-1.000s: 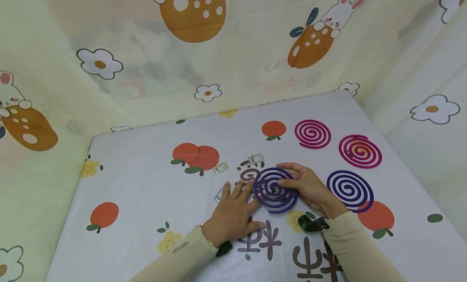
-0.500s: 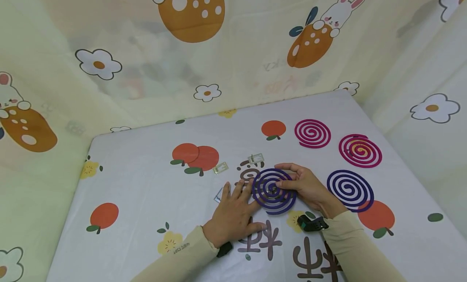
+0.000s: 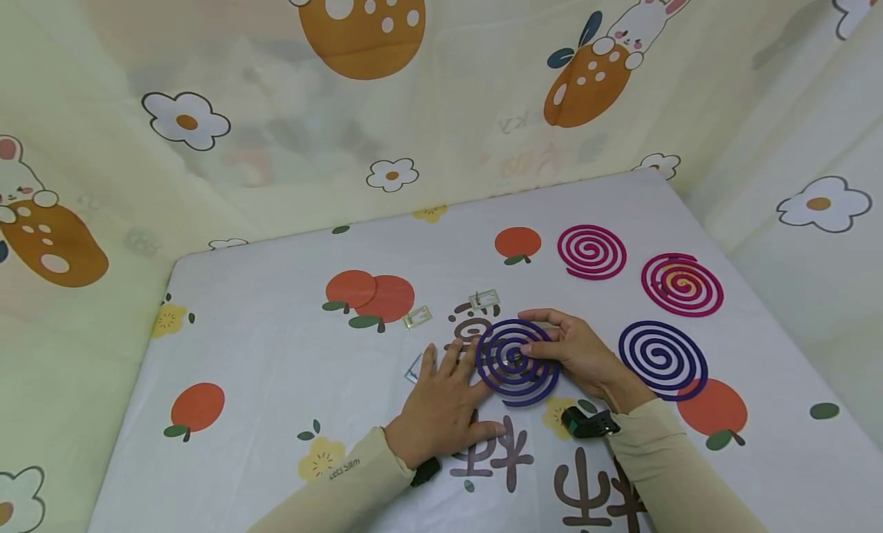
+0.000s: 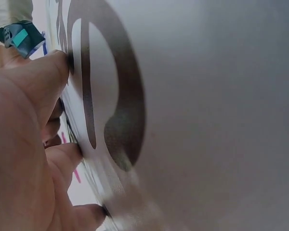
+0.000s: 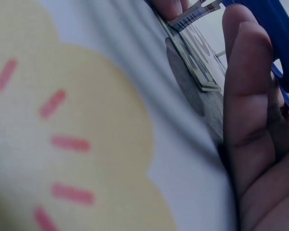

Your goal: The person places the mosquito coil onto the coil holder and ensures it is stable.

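Observation:
My right hand (image 3: 586,356) pinches a blue mosquito coil (image 3: 507,397) over the middle of the table. Beneath the coil, a flat metal coil stand (image 5: 195,62) with a raised strip shows in the right wrist view. A left fingertip (image 5: 169,6) touches that stand. My left hand (image 3: 441,406) rests on the cloth with its fingers spread, the index finger partly hidden under the coil. Whether the raised strip goes into the coil's centre, I cannot tell. Right beside my left fingers lies another metal stand (image 3: 414,368), partly covered.
A second blue coil (image 3: 658,355) lies right of my right hand. Two pink coils, one nearer the back (image 3: 591,252) and one farther right (image 3: 681,286), lie flat. Two small metal stands, one left (image 3: 417,317) and one right (image 3: 484,299), lie beyond my hands. A patterned curtain (image 3: 297,134) encloses the table.
The blue coil in my right hand has shifted slightly left and toward me, then stays nearly still. My left hand has barely moved.

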The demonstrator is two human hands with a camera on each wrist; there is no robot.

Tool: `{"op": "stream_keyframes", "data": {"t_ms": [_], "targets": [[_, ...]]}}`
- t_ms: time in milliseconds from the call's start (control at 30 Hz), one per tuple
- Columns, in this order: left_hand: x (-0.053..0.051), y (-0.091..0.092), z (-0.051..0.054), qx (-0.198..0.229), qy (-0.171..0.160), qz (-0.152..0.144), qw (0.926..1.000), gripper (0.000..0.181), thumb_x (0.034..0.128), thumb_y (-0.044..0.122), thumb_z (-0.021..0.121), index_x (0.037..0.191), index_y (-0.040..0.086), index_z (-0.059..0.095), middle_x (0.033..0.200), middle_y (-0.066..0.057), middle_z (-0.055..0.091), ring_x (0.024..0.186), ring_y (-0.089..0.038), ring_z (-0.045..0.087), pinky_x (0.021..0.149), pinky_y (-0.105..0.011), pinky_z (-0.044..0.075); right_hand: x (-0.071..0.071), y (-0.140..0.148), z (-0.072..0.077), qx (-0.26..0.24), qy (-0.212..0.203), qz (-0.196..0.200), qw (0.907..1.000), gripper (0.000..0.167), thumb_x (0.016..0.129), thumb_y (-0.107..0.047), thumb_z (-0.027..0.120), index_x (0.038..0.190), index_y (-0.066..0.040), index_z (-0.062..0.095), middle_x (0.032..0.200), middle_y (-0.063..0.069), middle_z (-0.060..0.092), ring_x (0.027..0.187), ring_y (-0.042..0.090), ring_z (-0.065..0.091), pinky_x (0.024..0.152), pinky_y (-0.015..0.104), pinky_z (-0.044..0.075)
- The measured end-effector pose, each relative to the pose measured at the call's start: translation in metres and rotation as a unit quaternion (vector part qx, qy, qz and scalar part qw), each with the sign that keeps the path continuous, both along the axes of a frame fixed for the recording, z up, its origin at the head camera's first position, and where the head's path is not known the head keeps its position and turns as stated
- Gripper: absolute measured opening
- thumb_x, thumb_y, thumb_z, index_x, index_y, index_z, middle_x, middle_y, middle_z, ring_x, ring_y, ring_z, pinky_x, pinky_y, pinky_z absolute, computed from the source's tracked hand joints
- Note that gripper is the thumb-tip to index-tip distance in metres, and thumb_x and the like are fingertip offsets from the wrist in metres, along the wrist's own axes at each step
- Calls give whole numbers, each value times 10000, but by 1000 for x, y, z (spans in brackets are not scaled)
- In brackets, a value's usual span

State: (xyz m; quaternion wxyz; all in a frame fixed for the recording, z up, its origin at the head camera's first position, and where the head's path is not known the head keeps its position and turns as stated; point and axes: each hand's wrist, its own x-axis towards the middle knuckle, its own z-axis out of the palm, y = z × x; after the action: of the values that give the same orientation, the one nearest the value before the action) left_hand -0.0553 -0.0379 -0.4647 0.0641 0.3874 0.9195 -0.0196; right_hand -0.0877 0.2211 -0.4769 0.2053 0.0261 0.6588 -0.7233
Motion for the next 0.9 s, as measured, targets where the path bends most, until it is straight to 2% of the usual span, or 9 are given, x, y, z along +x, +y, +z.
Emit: {"op": "stream_keyframes", "data": {"t_ms": [300,600,900], "targets": [[0,2,0,-90,-100,17,9999,863,949,802,426,1666,361,237,1723,-163,207,1574,-415,218,1210,-672,221,0,-1,0,151,-69,-48,9999,609,933,45,714,1486,58,459,967,89,773,801,147,732,659,257,600],[0,2,2,-197,-124,60,9997,864,948,801,434,1666,361,242,1720,-162,216,1573,-402,228,1213,-660,225,0,-3,-1,321,-2,18,9995,608,931,33,723,1482,48,466,936,85,760,700,136,687,635,271,592],[0,1,1,-236,-68,45,9997,868,947,808,421,1666,358,239,1722,-167,208,1573,-409,224,1208,-667,229,0,-5,1,376,38,30,9993,624,925,15,747,1481,55,466,963,96,760,770,140,706,659,268,593]]}}
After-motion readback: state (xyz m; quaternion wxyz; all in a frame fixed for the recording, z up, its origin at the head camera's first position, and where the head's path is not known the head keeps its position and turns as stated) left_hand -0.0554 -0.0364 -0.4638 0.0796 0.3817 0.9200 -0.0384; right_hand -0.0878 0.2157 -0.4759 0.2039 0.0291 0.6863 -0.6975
